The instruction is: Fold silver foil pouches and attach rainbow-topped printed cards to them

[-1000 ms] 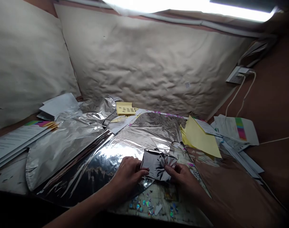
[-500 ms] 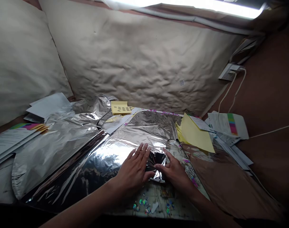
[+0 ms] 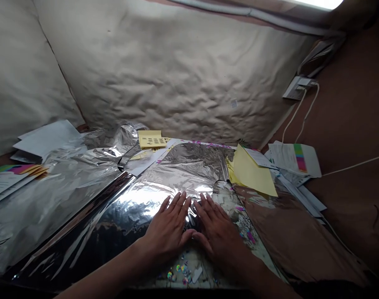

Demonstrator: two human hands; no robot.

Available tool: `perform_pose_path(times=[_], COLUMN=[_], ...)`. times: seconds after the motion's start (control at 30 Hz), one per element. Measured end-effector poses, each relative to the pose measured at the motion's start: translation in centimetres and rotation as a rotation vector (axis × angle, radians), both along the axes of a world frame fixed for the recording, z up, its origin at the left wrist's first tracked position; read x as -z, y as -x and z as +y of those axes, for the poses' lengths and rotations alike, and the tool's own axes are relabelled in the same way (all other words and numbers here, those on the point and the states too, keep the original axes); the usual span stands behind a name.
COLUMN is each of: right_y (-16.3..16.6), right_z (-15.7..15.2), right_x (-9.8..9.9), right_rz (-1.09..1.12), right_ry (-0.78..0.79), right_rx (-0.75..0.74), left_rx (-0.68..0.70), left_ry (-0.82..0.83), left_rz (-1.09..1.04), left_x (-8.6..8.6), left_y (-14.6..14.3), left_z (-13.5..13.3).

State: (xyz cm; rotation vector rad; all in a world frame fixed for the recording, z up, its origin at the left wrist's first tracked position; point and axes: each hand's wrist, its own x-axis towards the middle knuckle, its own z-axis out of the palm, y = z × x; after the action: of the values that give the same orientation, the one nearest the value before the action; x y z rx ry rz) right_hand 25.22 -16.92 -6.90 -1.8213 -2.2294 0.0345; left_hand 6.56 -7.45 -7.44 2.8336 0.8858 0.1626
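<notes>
A shiny silver plastic bag or film [image 3: 121, 224] lies flat across the table in front of me. My left hand [image 3: 169, 226] rests palm down on it, fingers stretched toward the wall. Beside it my right hand [image 3: 216, 230] also lies flat, over the film's right edge, and the two thumbs meet or nearly meet. Neither hand grips anything. What lies under the palms is hidden. Between the hands a dark, reflective strip of the film shows. Small shiny coloured bits [image 3: 183, 270] and a white scrap [image 3: 197, 274] lie on the tabletop just below.
More clear-silver film [image 3: 52, 199] covers the left side, with printed cards [image 3: 11, 180] at the edge. Yellow sticker sheets [image 3: 152, 139] lie at the back and a yellow sheet [image 3: 254, 172] at right. Brown film [image 3: 295, 232] covers the right side. A wall socket [image 3: 298, 87] holds white cables.
My right hand has gone from curled fingers at the film's edge to lying flat, closer to the left hand. My left hand stays flat. The camera view has tilted slightly down.
</notes>
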Motion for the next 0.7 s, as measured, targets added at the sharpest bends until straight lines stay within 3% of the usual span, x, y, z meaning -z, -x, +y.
perform_pose_path(times=[0.23,0.4,0.5,0.57,0.7], right_y=[-0.2,0.2,1.5,2.8,4.8], right_z=[0.3,0.1,-0.9,-2.4,-7.0], right_x=[0.6,0.1,0.7,1.7,4.1], right_rz=[-0.020,-0.006,0.009,0.050,0.317], right_ry=[0.177,0.195,0.151,0.076,-0.075], right_rx=[-0.021,0.011,0.119,0.172,0.034], left_rx=[0.065,0.060,0.014,-0.070,-0.142], left_ry=[0.089,0.015,-0.143,-0.169,-0.068], left_rz=[-0.011,-0.242,-0.392,-0.384,-0.195], left_x=[0.1,-0.5,-0.4,0.0,0.3], left_y=[0.3,2.3,4.4,5.6,6.9], left_z=[0.7,0.4,-1.4,-2.9,-4.8])
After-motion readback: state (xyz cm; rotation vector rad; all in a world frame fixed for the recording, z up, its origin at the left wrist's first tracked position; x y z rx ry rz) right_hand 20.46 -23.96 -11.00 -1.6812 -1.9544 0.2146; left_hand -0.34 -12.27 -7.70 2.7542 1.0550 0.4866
